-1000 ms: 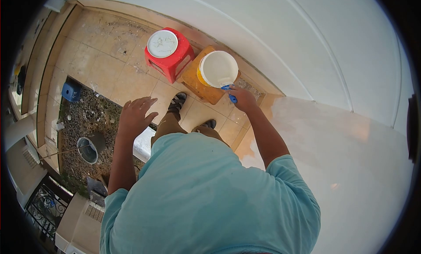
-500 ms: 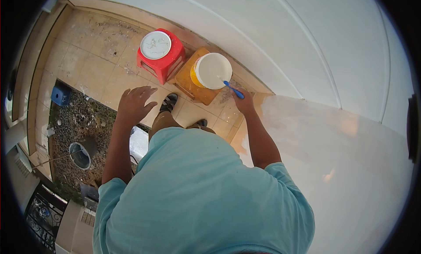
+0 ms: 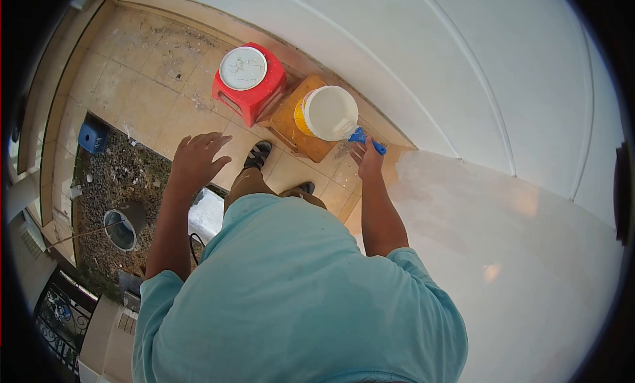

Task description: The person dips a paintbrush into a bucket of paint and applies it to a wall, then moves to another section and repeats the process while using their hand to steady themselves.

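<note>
My right hand (image 3: 368,159) holds a blue-handled brush (image 3: 370,142) by its handle. The brush's pale bristle end is over the near right rim of a white bucket (image 3: 330,112) with a yellow label. That bucket stands on an orange-brown wooden stool (image 3: 286,123). My left hand (image 3: 198,159) is empty, held in the air left of my feet with its fingers apart. A round white lid (image 3: 243,68) lies on a red plastic stool (image 3: 254,104) left of the bucket.
White walls rise beyond the stools (image 3: 410,72) and to the right (image 3: 476,251). Lower left is a gravel bed (image 3: 152,178) with a grey cylinder (image 3: 124,228) and a blue box (image 3: 92,138). My sandalled feet are on the tiles (image 3: 172,122).
The brush has turned in my right hand, showing its broad side, and its head has shifted right and slightly down. My right-hand fingers have opened somewhat around the handle. My left hand has barely moved.
</note>
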### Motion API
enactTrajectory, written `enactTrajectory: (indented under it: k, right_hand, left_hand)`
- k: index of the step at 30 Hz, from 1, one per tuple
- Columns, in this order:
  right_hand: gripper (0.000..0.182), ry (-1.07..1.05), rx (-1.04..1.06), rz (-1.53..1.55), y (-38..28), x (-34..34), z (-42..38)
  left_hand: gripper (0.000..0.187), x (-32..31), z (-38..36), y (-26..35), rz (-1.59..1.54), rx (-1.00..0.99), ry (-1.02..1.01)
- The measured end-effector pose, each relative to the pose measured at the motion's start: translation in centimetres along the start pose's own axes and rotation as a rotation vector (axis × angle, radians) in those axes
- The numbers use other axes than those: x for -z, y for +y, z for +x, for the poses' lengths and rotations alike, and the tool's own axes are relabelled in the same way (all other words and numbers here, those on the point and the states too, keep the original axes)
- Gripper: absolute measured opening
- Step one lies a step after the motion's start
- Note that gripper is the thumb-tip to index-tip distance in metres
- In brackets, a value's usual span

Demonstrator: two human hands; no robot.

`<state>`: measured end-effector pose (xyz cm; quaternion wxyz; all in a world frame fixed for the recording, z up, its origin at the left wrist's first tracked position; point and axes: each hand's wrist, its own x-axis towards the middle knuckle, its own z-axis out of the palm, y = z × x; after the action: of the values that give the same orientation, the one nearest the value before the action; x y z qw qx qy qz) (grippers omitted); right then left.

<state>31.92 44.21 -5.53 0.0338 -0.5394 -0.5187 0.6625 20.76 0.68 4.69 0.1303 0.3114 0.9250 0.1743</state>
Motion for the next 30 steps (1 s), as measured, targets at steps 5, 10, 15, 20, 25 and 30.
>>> enactTrajectory:
  k: [5,10,15,20,25,30]
  right_hand:
    - [0.039,0.037,0.009,-0.079,1.1,0.6,-0.1]
    - [0.037,0.023,0.019,0.006,1.8,0.3,0.0]
    - [0.035,0.075,0.003,0.082,2.5,0.0,-0.4]
    - [0.031,0.162,-0.058,0.328,3.0,-0.2,-1.6]
    - [0.043,0.137,-0.063,0.71,2.4,1.2,-4.5]
    - [0.055,0.147,-0.034,0.96,1.2,4.4,-9.1]
  left_hand:
    - [0.046,0.3,0.0,-0.5,-0.006,-0.016,-0.043]
    - [0.046,0.5,0.6,-0.7,-0.012,-0.051,-0.042]
    - [0.047,0.2,0.9,-0.9,-0.013,-0.075,-0.082]
    - [0.047,0.3,1.6,-1.1,0.011,-0.154,-0.097]
    - [0.046,0.7,3.7,0.4,0.018,-0.233,-0.083]
    - [0.047,0.6,5.8,3.1,0.073,-0.34,-0.039]
